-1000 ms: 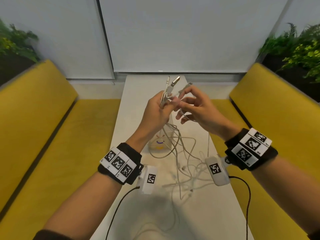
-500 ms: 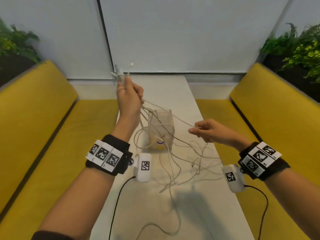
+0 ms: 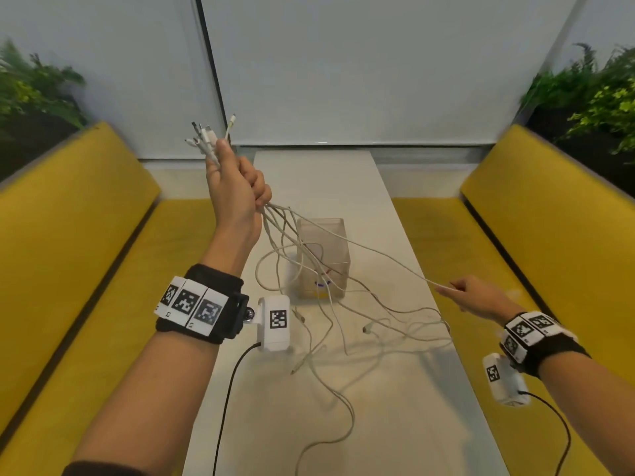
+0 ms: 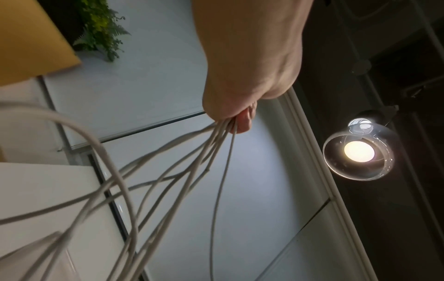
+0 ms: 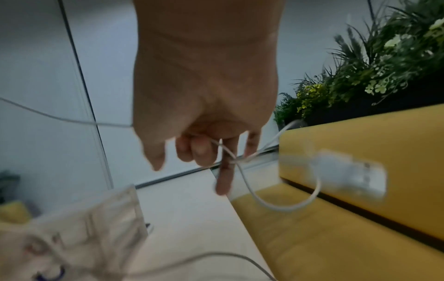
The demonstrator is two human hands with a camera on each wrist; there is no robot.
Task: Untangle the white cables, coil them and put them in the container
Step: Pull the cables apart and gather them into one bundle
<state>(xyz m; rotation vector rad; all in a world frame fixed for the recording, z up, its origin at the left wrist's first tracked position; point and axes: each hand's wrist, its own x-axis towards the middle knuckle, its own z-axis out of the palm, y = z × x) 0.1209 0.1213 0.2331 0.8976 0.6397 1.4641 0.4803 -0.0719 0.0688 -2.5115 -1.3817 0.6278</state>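
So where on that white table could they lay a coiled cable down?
Bare tabletop lies beyond the clear container, towards the window. The near end, right of the trailing cable, is bare too. The middle is crowded with tangled white cables.

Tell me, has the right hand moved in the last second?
Yes. The right hand has swung down and right, away from the container toward the table's right edge.

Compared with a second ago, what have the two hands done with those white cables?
The left hand has carried its gripped bunch of white cables up and away to the left. The right hand has swung out to the right and lower, pinching a single thin white cable and pulling it taut out of the tangle. The clear plastic container stayed put on the white table, the loose ends still lying around it.
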